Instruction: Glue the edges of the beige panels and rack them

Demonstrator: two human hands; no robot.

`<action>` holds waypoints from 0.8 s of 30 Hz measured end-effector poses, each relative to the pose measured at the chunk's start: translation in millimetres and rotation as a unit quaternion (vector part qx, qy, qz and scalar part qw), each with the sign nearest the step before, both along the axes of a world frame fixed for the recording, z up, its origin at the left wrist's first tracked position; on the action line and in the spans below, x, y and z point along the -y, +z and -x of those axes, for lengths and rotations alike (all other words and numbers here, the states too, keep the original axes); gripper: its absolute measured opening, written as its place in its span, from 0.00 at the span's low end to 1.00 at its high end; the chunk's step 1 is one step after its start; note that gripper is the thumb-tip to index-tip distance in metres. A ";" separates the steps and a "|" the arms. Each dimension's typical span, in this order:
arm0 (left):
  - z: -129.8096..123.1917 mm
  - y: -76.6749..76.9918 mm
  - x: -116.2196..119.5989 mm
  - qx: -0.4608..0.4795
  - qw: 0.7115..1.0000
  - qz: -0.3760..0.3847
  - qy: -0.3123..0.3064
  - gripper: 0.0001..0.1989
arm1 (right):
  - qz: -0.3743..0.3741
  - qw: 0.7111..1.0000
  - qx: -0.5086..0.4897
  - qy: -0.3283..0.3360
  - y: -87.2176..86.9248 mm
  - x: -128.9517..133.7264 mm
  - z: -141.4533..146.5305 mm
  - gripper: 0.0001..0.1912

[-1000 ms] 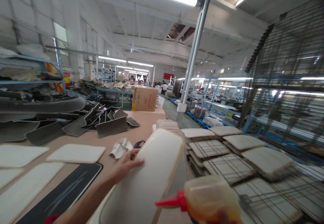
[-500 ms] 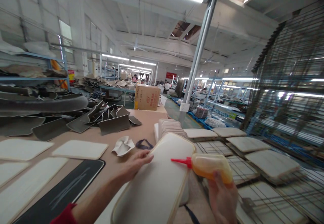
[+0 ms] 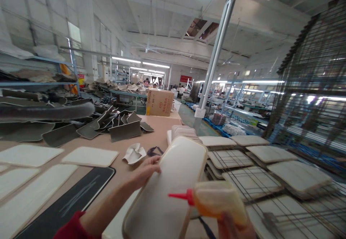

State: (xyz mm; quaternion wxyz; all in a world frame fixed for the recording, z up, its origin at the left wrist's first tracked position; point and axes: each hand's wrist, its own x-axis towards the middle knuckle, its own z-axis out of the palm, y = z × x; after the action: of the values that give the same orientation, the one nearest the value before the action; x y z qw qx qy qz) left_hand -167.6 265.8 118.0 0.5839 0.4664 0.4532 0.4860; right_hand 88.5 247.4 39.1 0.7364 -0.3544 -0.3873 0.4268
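Observation:
My left hand (image 3: pixel 148 172) grips the left edge of a long white panel (image 3: pixel 173 167) with rounded corners, tilted up in front of me. In my right hand (image 3: pixel 234 228), at the bottom, is a translucent bottle (image 3: pixel 220 201) of amber liquid. Its red nozzle (image 3: pixel 180 196) points left across the face of the panel; whether the tip touches it I cannot tell. Below my left forearm lies a dark panel (image 3: pixel 70 203) with pale scribbled marks. A crumpled white piece (image 3: pixel 134 154) and a dark strap (image 3: pixel 155 151) lie just beyond my left hand.
White panels (image 3: pixel 90 156) lie on the tan table (image 3: pixel 154 123) at left, with grey curved pieces (image 3: pixel 125 131) behind. A cardboard box (image 3: pixel 160 103) stands at the far end. Stacked pale panels (image 3: pixel 300 174) and a wire rack (image 3: pixel 251 181) fill the right. A metal post (image 3: pixel 216 52) rises beyond.
The bottle in my right hand has moved down and left, its nozzle now lower over the panel. My left hand still grips the panel's edge. The view has shifted slightly.

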 end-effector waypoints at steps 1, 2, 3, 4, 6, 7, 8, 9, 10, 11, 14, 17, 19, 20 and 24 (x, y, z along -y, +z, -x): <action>-3.0 2.6 2.1 -0.009 1.000 0.002 -0.004 0.30 | -0.002 0.999 -0.030 -0.014 14.6 -11.3 -3.0 0.32; -6.6 5.6 4.4 -0.020 1.000 0.005 -0.005 0.30 | -0.007 0.996 -0.083 -0.039 28.8 -23.1 -5.9 0.30; -10.4 8.7 6.8 -0.028 1.000 0.006 -0.004 0.30 | -0.012 0.994 -0.093 -0.050 41.2 -34.0 -8.2 0.28; -14.2 11.6 8.9 -0.033 0.999 0.006 -0.002 0.29 | -0.017 0.993 -0.099 -0.058 50.5 -42.4 -9.3 0.28; -19.8 15.7 11.7 -0.028 1.000 0.006 -0.003 0.29 | -0.018 0.993 -0.100 -0.065 56.6 -48.2 -7.0 0.26; -21.0 16.6 12.0 -0.020 1.000 0.006 -0.005 0.29 | -0.013 0.993 -0.098 -0.059 52.9 -44.9 -3.5 0.27; -21.0 16.7 11.4 -0.013 1.000 0.005 -0.007 0.29 | 0.000 0.994 -0.093 -0.050 45.3 -37.8 1.2 0.29; -19.8 16.2 10.2 -0.006 1.000 0.005 -0.006 0.30 | 0.012 0.996 -0.084 -0.039 34.9 -27.7 6.5 0.32; -17.4 15.1 8.4 0.000 1.000 0.005 -0.002 0.31 | 0.037 0.997 -0.066 -0.010 23.3 -15.8 12.0 0.35; -14.4 13.8 6.6 0.002 1.000 0.006 0.006 0.31 | 0.060 0.997 -0.039 -0.004 12.2 -3.6 16.9 0.35; -4.7 11.3 2.9 -0.008 1.000 0.006 0.026 0.31 | 0.047 0.998 0.042 0.003 -2.4 21.0 22.2 0.38; -1.0 12.8 5.0 -0.008 1.000 -0.009 -0.003 0.31 | 0.041 0.996 -0.007 -0.084 21.9 11.7 8.7 0.40; -2.7 14.8 8.1 -0.008 1.000 -0.005 -0.018 0.32 | 0.013 0.990 -0.085 -0.110 47.8 -7.9 -6.1 0.39; -4.1 15.3 9.4 -0.010 1.000 0.001 -0.020 0.32 | 0.006 0.989 -0.085 -0.121 58.4 -17.5 -12.8 0.37; -4.4 11.6 8.4 0.008 1.000 0.008 -0.009 0.32 | -0.002 0.991 -0.060 -0.122 56.2 -25.6 -19.9 0.34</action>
State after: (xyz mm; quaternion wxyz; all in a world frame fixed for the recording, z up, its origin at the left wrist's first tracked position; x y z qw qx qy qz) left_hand -163.2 257.4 129.7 0.5957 0.4620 0.4475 0.4810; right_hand 108.4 273.0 95.3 0.8055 -0.3713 -0.2973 0.3534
